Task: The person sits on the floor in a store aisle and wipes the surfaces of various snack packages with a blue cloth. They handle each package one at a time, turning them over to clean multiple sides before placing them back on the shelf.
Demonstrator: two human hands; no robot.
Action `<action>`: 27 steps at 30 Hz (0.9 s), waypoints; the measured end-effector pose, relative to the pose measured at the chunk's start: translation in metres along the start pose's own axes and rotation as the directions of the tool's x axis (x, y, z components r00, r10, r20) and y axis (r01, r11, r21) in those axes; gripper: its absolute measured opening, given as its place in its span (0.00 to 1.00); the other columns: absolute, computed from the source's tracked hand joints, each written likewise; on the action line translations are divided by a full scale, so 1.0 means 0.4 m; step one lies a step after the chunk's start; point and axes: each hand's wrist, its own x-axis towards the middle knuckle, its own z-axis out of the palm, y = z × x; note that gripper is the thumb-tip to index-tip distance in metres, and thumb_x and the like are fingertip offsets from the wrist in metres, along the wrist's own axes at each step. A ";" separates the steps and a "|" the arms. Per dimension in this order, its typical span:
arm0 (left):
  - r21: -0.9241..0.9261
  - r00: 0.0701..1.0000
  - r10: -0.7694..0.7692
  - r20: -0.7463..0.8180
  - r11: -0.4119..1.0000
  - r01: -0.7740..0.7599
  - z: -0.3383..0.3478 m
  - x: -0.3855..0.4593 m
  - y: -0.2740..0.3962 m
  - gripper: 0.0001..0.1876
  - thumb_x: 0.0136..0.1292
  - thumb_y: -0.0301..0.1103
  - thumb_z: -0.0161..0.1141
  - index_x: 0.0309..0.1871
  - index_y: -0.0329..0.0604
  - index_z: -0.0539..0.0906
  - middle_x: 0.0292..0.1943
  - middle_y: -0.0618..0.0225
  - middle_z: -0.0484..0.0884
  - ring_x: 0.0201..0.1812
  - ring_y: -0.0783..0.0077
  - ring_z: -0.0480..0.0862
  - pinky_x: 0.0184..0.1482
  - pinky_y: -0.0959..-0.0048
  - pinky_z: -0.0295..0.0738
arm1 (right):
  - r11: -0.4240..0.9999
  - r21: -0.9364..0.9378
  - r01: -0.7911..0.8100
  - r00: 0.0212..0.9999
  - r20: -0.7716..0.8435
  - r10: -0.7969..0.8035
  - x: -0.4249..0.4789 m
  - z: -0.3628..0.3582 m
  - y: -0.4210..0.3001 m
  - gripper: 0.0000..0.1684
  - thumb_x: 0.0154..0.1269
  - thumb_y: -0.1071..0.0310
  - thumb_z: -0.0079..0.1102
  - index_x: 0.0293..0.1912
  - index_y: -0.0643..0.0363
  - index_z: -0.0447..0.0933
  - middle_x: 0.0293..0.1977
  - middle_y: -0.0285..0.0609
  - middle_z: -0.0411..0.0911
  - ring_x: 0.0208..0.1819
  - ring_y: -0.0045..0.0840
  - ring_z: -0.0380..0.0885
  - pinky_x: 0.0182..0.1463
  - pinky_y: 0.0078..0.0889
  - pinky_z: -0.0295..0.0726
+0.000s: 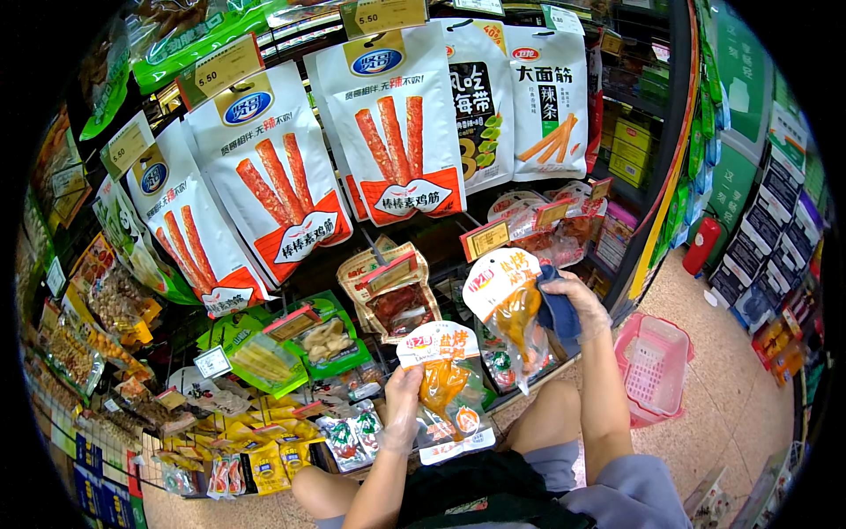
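Observation:
My left hand [404, 403], in a clear thin glove, grips the left edge of a vacuum-packed chicken leg packet [444, 390] with a white header. Up and to the right is a second chicken leg packet [505, 311] of the same kind, tilted. My right hand [578, 304], also gloved, clasps a folded dark blue cloth [560, 311] against that packet's right edge. Whether those fingers also pinch the packet is hidden by the cloth. Behind both packets, a brown-bordered meat snack packet [400, 301] hangs below a price tag.
Large white snack bags [396, 125] hang on hooks above. Green snack packets [330, 337] and yellow packets [274, 463] hang at lower left. A pink plastic basket [654, 370] sits on the tiled floor at right, with a red fire extinguisher [702, 246] beyond it.

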 end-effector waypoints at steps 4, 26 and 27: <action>-0.088 0.997 0.032 -0.069 0.995 -0.038 0.035 0.002 -0.017 0.13 0.73 0.36 0.52 0.52 0.36 0.76 0.46 0.68 0.81 0.47 0.78 0.79 0.53 0.76 0.73 | 0.997 -0.050 -0.061 0.996 -0.064 0.058 -0.064 0.018 0.035 0.15 0.53 0.68 0.66 0.42 0.61 0.81 0.33 0.42 0.83 0.30 0.25 0.82 0.32 0.28 0.83; -0.301 0.980 0.019 0.196 0.953 0.042 0.071 -0.049 0.003 0.27 0.70 0.45 0.54 0.64 0.36 0.70 0.61 0.62 0.75 0.62 0.67 0.75 0.65 0.63 0.68 | 0.997 -0.049 -0.056 0.970 -0.239 0.043 -0.161 0.240 0.282 0.10 0.67 0.68 0.60 0.43 0.64 0.76 0.28 0.35 0.79 0.24 0.17 0.77 0.27 0.20 0.77; -0.326 0.982 0.019 0.188 0.944 0.045 0.068 -0.046 0.004 0.27 0.69 0.46 0.54 0.64 0.36 0.70 0.61 0.62 0.75 0.62 0.67 0.75 0.64 0.63 0.69 | 0.999 -0.046 0.013 0.959 -0.283 -0.026 -0.167 0.236 0.267 0.11 0.68 0.68 0.59 0.46 0.64 0.75 0.30 0.35 0.79 0.24 0.16 0.77 0.27 0.18 0.77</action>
